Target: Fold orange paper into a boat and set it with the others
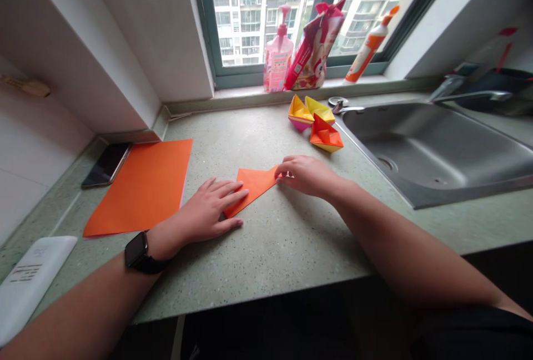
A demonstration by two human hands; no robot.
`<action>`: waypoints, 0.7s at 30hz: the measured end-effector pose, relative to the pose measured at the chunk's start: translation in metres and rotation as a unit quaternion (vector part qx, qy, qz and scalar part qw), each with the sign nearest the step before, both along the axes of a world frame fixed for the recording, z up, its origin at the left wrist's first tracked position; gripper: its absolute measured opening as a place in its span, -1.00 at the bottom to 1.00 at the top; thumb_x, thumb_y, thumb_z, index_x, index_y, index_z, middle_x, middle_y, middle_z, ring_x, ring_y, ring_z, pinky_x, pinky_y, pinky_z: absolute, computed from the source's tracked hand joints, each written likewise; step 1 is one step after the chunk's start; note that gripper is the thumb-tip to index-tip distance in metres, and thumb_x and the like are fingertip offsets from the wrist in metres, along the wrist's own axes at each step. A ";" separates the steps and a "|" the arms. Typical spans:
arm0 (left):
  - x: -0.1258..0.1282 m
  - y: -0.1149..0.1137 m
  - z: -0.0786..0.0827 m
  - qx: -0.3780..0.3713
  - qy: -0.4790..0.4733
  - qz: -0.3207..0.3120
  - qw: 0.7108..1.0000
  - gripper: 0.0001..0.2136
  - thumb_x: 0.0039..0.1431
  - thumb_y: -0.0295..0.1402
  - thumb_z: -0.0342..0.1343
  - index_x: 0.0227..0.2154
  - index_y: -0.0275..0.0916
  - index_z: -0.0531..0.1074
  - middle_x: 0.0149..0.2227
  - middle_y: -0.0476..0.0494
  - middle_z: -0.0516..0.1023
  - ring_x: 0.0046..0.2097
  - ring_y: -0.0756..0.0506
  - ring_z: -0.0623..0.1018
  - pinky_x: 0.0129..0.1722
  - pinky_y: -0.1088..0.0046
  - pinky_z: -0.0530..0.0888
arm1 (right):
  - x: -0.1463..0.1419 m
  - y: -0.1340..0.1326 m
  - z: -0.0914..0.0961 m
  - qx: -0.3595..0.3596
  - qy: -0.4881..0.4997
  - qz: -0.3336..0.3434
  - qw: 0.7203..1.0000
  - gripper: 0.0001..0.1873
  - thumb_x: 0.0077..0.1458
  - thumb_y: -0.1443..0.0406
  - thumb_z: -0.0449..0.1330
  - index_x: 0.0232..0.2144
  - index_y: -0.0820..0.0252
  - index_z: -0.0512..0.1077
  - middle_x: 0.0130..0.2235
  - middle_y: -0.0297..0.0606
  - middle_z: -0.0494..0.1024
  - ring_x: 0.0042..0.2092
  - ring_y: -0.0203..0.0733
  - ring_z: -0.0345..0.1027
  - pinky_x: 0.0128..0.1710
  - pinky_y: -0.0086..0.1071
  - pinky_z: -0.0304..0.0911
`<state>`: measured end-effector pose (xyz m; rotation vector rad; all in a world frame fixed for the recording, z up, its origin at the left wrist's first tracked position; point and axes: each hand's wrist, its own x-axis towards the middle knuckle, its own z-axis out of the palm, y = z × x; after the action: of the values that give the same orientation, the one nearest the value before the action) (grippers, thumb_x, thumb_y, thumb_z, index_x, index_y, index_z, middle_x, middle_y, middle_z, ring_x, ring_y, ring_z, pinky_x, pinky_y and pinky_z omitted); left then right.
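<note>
While the folded orange paper is pressed to the table under the open, spread left hand, its narrow end appears pinched by the right hand. The paper is set between both hands, its long axis slanted away from the left fingers, its tip pointed at the right hand. Folding is apparently being done; firm creasing seems to be called for.

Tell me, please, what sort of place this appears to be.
Probably a home kitchen: a metal sink with a faucet is set into the speckled countertop, and a pink pump bottle stands by the window.
</note>
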<state>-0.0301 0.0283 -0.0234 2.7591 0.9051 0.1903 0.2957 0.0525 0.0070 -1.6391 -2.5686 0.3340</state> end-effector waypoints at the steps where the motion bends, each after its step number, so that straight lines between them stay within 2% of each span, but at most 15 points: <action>1: 0.000 0.000 0.001 0.003 -0.003 0.005 1.000 -0.41 0.45 0.02 0.20 0.43 -0.03 0.40 0.47 -0.28 0.38 0.46 -0.39 0.37 0.51 -0.26 0.10 | -0.006 -0.007 0.002 -0.002 -0.015 0.000 1.000 -0.81 0.37 0.24 0.28 -0.08 0.03 0.70 -0.03 -0.19 0.67 -0.06 -0.07 0.53 -0.15 -0.29 0.23; 5: -0.001 0.002 0.007 -0.003 -0.036 0.010 0.999 -0.51 0.46 -0.04 0.21 0.35 -0.05 0.49 0.38 -0.28 0.50 0.38 -0.37 0.46 0.41 -0.16 0.34 | -0.022 -0.025 0.007 -0.028 -0.072 0.008 0.997 -0.75 0.43 0.15 0.24 -0.09 0.08 0.69 -0.05 -0.12 0.64 -0.08 -0.03 0.53 -0.21 -0.27 0.23; 8: -0.002 0.002 0.010 -0.006 -0.085 0.022 0.996 -0.61 0.49 -0.31 0.13 0.31 -0.10 0.52 0.25 -0.26 0.61 0.24 -0.29 0.57 0.27 0.00 0.52 | -0.025 -0.026 0.004 -0.018 -0.072 0.015 0.997 -0.73 0.47 0.18 0.18 -0.07 0.11 0.67 -0.09 -0.10 0.62 -0.08 -0.01 0.51 -0.19 -0.26 0.26; 10: -0.002 0.002 0.010 -0.011 -0.114 0.022 0.993 -0.51 0.42 -0.53 0.03 0.32 -0.10 0.50 0.21 -0.24 0.62 0.19 -0.22 0.61 0.20 0.09 0.58 | -0.024 -0.022 -0.002 0.011 -0.055 0.021 0.998 -0.74 0.47 0.21 0.18 -0.02 0.10 0.66 -0.05 -0.07 0.61 -0.04 0.02 0.50 -0.10 -0.22 0.30; 12: -0.003 0.002 0.008 -0.017 -0.139 0.008 0.990 -0.40 0.33 -0.65 -0.02 0.35 -0.09 0.46 0.22 -0.22 0.62 0.17 -0.17 0.62 0.17 0.16 0.61 | -0.022 -0.018 -0.009 0.041 -0.034 0.035 0.998 -0.74 0.45 0.24 0.19 0.04 0.09 0.65 0.02 -0.03 0.60 0.02 0.06 0.49 0.01 -0.15 0.34; 16: -0.004 0.003 0.006 -0.016 -0.163 -0.020 0.986 -0.40 0.31 -0.68 -0.03 0.32 -0.12 0.48 0.19 -0.22 0.64 0.15 -0.15 0.63 0.17 0.17 0.63 | -0.020 -0.007 -0.025 0.058 0.012 0.067 0.996 -0.65 0.44 0.28 0.18 0.18 0.05 0.61 0.19 -0.02 0.60 0.17 0.10 0.46 0.20 -0.05 0.35; 21: -0.002 0.004 0.009 -0.007 -0.146 -0.032 0.989 -0.64 0.42 -0.53 0.15 0.18 -0.12 0.59 0.18 -0.23 0.65 0.17 -0.20 0.62 0.23 0.07 0.58 | -0.025 0.004 -0.045 0.066 0.056 0.098 0.991 -0.53 0.47 0.27 0.15 0.35 0.12 0.48 0.39 -0.05 0.50 0.39 0.11 0.34 0.40 0.04 0.22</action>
<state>-0.0325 0.0322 -0.0142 2.6475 0.7360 0.5583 0.2710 0.0560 -0.0385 -1.2919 -2.6090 0.2535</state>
